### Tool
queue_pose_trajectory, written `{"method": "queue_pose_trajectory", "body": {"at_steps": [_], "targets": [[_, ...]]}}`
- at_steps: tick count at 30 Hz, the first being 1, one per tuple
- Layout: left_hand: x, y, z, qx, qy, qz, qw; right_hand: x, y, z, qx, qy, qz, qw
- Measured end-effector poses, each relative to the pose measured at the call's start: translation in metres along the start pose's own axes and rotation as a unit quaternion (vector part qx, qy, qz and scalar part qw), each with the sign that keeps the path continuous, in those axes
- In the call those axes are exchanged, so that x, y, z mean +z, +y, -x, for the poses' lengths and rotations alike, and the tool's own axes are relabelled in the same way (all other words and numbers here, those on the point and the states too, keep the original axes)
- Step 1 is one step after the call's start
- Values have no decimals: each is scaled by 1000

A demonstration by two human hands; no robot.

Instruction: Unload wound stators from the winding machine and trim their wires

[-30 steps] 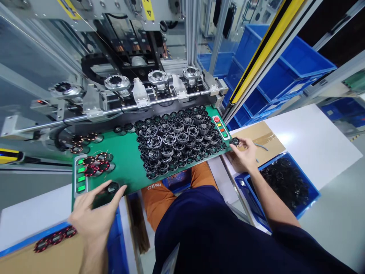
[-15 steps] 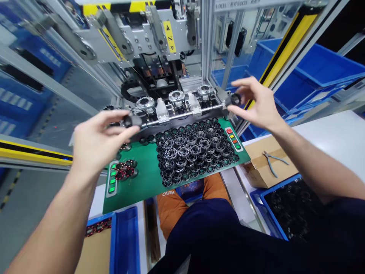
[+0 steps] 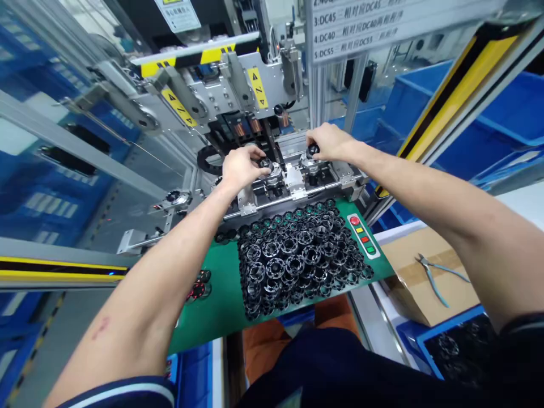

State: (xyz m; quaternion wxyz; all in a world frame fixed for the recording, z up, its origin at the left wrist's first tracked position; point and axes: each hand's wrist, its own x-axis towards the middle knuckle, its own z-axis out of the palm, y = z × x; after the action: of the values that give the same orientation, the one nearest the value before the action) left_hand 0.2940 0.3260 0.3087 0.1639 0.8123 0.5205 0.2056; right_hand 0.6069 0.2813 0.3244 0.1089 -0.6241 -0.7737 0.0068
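My left hand [image 3: 242, 168] pinches a black motor stator [image 3: 266, 164] at the silver round holder [image 3: 276, 177] in the middle of the machine's front bar. At the right-hand holder [image 3: 313, 166], my right hand [image 3: 331, 141] has its fingers closed around a second black stator [image 3: 312, 150]. Both stators are at the tops of their holders; whether they are fully seated is hidden by my fingers. My left forearm covers much of the left-hand holder. Below the bar, a dense block of black stators [image 3: 297, 255] stands on the green board [image 3: 225, 306].
Stators with red windings [image 3: 198, 290] lie at the board's left. A button panel [image 3: 363, 236] is at its right. Blue-handled cutters [image 3: 433, 277] rest on a cardboard box [image 3: 408, 283]. Above my hands hang the machine's winding arms [image 3: 238, 85]. Yellow-black posts [image 3: 459, 96] flank the station.
Both hands have moved forward and inward with their stators, from in front of the machine to the middle and right holders. The view has shifted, showing more of the sign above.
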Motion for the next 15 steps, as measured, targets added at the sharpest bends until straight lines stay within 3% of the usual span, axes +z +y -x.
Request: {"method": "queue_pose_trajectory", "body": {"at_steps": [7, 11, 13, 15], "targets": [[-9, -12, -15, 54, -68, -58, 995, 13, 42, -38, -91, -26, -37, 995], [-7, -15, -33, 68, -94, -103, 988, 17, 56, -64, -166, -9, -101, 981], [-7, -17, -40, 81, -103, -126, 983, 14, 56, -73, -190, -34, -105, 976], [-8, -18, -43, 94, -107, -153, 978, 9, 53, -77, -165, -85, -74, 980]]}}
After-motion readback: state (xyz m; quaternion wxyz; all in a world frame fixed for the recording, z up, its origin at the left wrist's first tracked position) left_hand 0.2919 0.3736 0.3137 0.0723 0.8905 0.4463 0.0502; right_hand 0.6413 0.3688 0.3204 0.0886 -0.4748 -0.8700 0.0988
